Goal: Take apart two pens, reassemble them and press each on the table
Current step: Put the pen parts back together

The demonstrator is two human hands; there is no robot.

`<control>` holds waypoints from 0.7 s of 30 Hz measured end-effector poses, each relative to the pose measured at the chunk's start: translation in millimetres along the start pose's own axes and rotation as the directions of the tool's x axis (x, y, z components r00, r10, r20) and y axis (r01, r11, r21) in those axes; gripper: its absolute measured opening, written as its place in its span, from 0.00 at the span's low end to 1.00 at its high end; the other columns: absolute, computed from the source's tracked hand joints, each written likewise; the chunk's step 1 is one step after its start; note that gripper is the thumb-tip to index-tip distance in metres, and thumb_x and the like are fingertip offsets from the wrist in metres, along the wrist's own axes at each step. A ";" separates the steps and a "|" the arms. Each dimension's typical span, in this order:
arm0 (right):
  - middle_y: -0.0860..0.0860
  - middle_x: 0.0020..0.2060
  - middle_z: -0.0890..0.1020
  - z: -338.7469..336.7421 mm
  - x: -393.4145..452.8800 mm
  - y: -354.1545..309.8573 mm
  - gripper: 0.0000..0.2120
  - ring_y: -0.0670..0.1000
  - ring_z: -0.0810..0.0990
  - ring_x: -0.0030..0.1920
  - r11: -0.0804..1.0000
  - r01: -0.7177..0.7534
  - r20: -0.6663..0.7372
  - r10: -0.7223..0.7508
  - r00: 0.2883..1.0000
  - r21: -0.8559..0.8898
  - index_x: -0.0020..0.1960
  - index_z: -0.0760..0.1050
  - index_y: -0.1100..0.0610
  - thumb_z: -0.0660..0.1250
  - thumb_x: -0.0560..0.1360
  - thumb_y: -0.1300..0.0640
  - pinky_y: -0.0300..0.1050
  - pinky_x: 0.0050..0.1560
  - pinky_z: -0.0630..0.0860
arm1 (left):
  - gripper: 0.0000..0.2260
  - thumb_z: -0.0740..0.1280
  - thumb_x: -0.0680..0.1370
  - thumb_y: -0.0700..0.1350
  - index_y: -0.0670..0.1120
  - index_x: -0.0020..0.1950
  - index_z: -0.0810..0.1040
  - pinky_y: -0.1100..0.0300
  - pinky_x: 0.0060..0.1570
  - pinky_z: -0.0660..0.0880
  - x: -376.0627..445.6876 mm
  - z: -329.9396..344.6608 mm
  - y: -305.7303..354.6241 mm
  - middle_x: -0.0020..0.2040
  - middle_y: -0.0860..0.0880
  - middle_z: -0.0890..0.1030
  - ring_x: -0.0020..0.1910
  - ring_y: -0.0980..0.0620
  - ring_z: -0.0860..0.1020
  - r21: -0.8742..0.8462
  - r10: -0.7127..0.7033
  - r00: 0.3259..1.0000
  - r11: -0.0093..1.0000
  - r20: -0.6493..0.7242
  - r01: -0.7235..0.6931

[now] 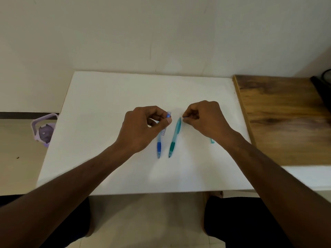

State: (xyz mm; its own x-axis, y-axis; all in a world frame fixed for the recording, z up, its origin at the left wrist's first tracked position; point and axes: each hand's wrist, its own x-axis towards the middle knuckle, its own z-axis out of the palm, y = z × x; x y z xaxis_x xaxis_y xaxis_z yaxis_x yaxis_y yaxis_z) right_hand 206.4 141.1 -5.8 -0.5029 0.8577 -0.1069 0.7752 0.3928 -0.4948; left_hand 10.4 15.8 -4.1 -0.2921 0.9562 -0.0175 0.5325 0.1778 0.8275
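Note:
Two pens lie side by side on the white table [107, 122], tips toward me. The blue pen [159, 145] has a dark blue grip, and my left hand [143, 127] pinches its clear blue clip end [168, 115] between thumb and fingers. The teal pen [174, 138] with a green grip lies just to its right. My right hand [206, 119] hovers at the teal pen's far end, its fingertips pinched together on something tiny that I cannot make out. A small teal part [212, 141] lies on the table, partly hidden by my right wrist.
A wooden counter [279, 119] adjoins the table on the right, with a dark object [324, 83] at its far corner. A purple container [44, 129] stands on the floor at the left. A wall lies close behind the table. My knees show below the front edge.

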 end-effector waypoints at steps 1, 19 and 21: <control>0.38 0.39 0.85 -1.2 -0.6 -2.9 0.04 0.39 0.84 0.39 0.992 -0.014 -0.019 0.017 1.000 0.127 0.49 0.87 0.50 0.78 0.76 0.51 0.25 0.43 0.76 | 0.09 0.75 0.77 0.58 0.55 0.51 0.87 0.72 0.44 0.77 0.0 -0.3 0.1 0.44 0.60 0.87 0.43 0.59 0.85 0.013 0.004 1.000 1.000 0.002 -0.004; 0.40 0.45 0.90 -16.4 -7.4 -14.8 0.07 0.44 0.88 0.48 0.850 0.001 0.117 -0.074 0.990 0.526 0.49 0.90 0.49 0.81 0.72 0.49 0.43 0.46 0.84 | 0.11 0.73 0.78 0.62 0.57 0.53 0.87 0.59 0.45 0.81 1.5 2.4 -1.4 0.45 0.61 0.86 0.41 0.59 0.84 0.145 0.049 0.998 0.988 0.043 -0.055; 0.39 0.45 0.89 -18.2 -7.3 -14.3 0.07 0.42 0.87 0.48 0.861 0.007 0.130 -0.085 0.988 0.508 0.48 0.90 0.47 0.81 0.71 0.48 0.39 0.41 0.80 | 0.12 0.73 0.77 0.61 0.57 0.54 0.88 0.58 0.46 0.82 1.6 1.2 2.1 0.45 0.60 0.87 0.42 0.58 0.84 0.153 0.054 0.997 0.986 0.055 -0.062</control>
State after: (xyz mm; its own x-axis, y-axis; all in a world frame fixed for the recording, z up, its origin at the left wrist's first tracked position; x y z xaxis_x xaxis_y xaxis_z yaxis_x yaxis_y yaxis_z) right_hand 206.0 135.3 17.7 -0.6119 0.7712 -0.1756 0.4697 0.1757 -0.8652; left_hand 11.9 18.0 -3.0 -0.2190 0.9757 -0.0038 0.6647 0.1520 0.7315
